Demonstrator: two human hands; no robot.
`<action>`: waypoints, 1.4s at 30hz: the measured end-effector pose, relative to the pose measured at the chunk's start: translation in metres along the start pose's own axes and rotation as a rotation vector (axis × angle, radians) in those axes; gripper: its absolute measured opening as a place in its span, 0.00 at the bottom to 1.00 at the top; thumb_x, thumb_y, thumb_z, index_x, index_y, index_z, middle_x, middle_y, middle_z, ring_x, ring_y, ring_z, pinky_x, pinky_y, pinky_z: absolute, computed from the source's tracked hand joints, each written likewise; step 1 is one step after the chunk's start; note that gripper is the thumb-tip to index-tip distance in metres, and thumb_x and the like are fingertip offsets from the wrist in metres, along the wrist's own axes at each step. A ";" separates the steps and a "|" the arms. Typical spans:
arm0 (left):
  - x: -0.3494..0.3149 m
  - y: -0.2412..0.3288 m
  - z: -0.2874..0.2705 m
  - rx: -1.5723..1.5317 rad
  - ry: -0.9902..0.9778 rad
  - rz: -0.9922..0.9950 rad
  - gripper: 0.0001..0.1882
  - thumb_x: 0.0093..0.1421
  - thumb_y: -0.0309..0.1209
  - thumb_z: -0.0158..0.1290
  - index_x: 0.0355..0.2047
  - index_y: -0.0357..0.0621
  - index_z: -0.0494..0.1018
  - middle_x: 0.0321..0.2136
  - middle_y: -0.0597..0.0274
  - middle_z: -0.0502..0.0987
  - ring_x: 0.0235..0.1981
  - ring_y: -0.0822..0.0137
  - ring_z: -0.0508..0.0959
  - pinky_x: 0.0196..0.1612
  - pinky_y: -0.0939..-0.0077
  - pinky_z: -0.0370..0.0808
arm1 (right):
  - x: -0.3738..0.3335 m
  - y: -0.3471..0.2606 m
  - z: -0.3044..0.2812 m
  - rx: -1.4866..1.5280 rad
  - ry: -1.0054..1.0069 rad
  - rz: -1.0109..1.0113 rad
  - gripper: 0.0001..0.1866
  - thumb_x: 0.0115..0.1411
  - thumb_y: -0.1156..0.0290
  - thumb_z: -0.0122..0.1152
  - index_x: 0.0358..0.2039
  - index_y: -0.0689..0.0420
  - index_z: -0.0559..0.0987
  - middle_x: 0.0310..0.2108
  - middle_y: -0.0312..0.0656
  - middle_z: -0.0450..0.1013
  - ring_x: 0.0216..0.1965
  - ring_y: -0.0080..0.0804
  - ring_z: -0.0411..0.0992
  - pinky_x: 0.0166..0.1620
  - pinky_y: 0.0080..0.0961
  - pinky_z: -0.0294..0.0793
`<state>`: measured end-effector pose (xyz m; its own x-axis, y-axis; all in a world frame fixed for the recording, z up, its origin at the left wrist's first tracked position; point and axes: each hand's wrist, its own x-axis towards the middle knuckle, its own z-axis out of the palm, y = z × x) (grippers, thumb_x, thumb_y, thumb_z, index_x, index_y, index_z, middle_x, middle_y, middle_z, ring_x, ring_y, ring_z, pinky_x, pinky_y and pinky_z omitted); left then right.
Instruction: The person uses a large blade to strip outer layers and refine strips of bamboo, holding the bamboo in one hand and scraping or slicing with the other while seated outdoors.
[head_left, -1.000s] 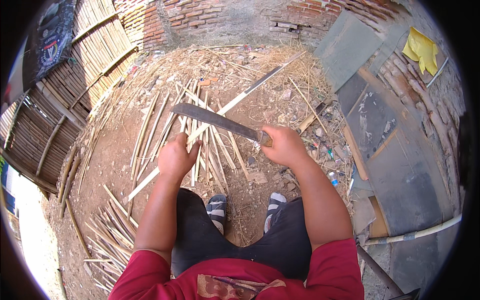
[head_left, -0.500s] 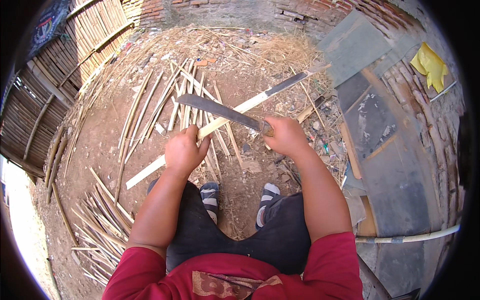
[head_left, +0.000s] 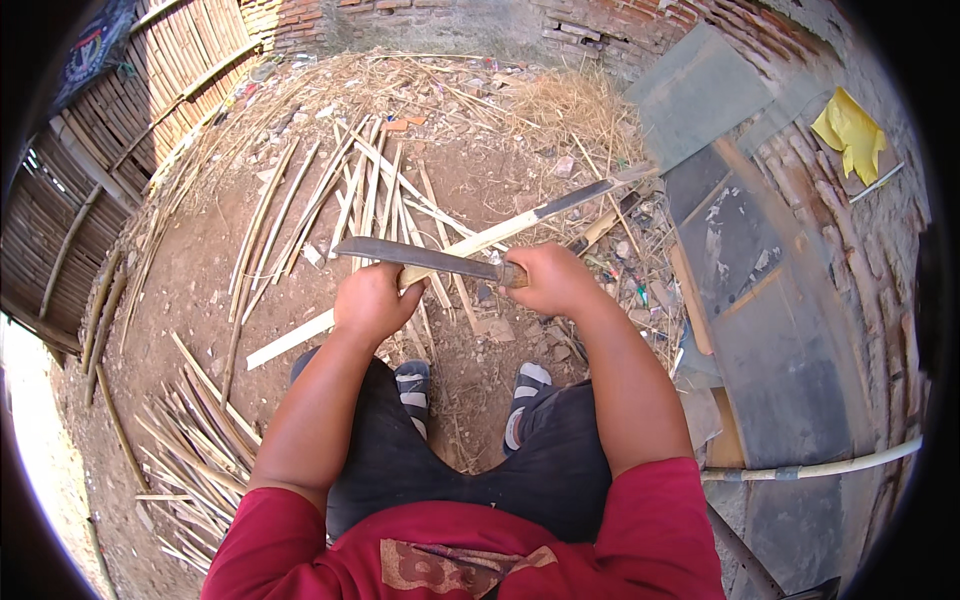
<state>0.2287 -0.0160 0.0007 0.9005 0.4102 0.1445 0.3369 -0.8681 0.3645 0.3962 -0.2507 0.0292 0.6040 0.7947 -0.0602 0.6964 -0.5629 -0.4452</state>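
Note:
My left hand [head_left: 372, 303] is closed around a long pale strip of split wood or bamboo [head_left: 290, 339]. The strip slants from low left to upper right, and its far part is dark grey. A machete [head_left: 440, 261] with a broad dark blade is in my right hand [head_left: 552, 284], fingers wrapped round its short wooden handle. Its blade points left and crosses over the strip just beyond my left fingers. Whether the edge bites into the strip I cannot tell.
Several loose strips [head_left: 375, 185] lie on the dirt ahead. A heap of thin strips [head_left: 195, 455] is at lower left. Dark boards [head_left: 790, 350] and a pale pole [head_left: 840, 464] line the right side. A yellow sheet [head_left: 850, 135] hangs near the brick wall. My sandalled feet [head_left: 415, 395] stand below.
My right hand has brought the machete left and slightly down along the strip, so the blade now crosses nearer my left fingers. The left hand keeps its grip on the strip.

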 end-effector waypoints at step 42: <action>0.006 -0.015 -0.001 -0.047 -0.037 0.068 0.28 0.59 0.54 0.64 0.30 0.37 0.75 0.26 0.42 0.81 0.32 0.41 0.82 0.39 0.49 0.78 | -0.006 0.089 -0.018 0.498 0.320 0.339 0.23 0.56 0.61 0.75 0.43 0.66 0.80 0.30 0.45 0.81 0.35 0.44 0.81 0.39 0.39 0.76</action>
<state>0.2293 -0.0004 -0.0031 0.9305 0.3397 0.1369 0.2624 -0.8791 0.3980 0.4618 -0.3100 0.0060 0.8955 0.4436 -0.0354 0.2334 -0.5361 -0.8113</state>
